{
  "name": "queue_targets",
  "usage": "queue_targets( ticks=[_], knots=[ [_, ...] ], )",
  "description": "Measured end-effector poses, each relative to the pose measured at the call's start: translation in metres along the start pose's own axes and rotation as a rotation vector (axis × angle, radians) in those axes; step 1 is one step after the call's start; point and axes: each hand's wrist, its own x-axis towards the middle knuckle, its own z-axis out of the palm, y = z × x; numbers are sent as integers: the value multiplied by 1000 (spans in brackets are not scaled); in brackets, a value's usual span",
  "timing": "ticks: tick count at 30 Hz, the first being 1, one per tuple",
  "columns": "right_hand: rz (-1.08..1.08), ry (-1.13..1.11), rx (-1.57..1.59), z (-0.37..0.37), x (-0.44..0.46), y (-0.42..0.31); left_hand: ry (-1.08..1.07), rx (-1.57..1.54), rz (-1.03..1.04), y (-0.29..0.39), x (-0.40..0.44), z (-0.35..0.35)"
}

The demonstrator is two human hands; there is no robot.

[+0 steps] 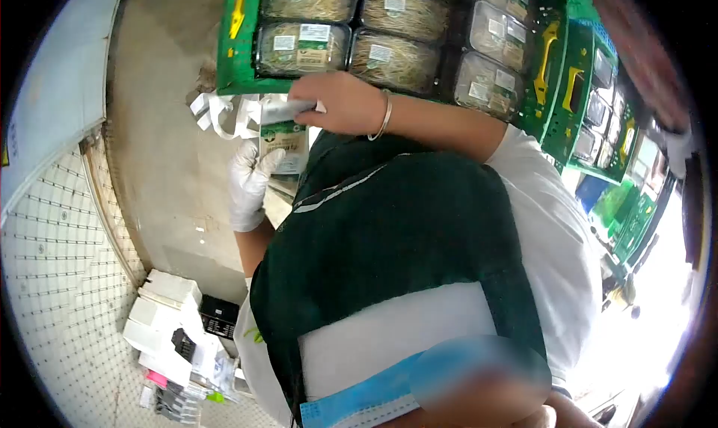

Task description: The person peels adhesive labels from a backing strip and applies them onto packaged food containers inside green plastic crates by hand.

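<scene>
My left hand [251, 180], in a white glove, grips the side of a clear plastic food pack [288, 141] with a green and brown label. Its thumb lies over the pack's edge, and part of the pack is hidden by my apron. My right hand [340, 105], bare with a bracelet at the wrist, is closed just above the pack. Between its fingers is a pale grey, blurred strip [283, 112], possibly label paper. Loops of white paper strip [223, 115] hang to the left of it.
Ahead is a green crate [241, 82] holding several clear packs of sprouts [396, 58]. More green crates [580, 118] with packs stand to the right. White boxes [161, 319] and a black crate [218, 316] sit on the floor at lower left, near a tiled surface [60, 278].
</scene>
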Motion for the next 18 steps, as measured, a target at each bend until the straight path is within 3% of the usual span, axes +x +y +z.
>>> queue_targets(
  ticks=[1,3,4,5,7,9,11,12,13,15,18],
  knots=[
    [56,-55,29,-2,-7,-2,-6,13,-8,10,5,11],
    [71,-10,94,-1,-14,-1,16,155,234,30,17,37],
    [77,23,144,-4,-17,0,39,9,242,43,20,59],
    [67,26,152,-8,-22,0,39,156,168,38,24,52],
    [68,234,121,-16,-26,2,171,292,158,30,37,58],
    [-123,313,-39,-25,-21,19,301,232,-31,15,44,58],
    [-102,365,-315,-46,-7,37,171,449,117,2,45,52],
    [177,288,-301,-65,6,47,164,189,78,20,38,61],
    [255,212,-476,-88,24,68,190,181,76,18,34,51],
    [141,381,-581,-106,55,154,252,208,30,8,27,28],
    [197,337,-756,-82,76,212,388,58,-64,3,12,24]
  ],
)
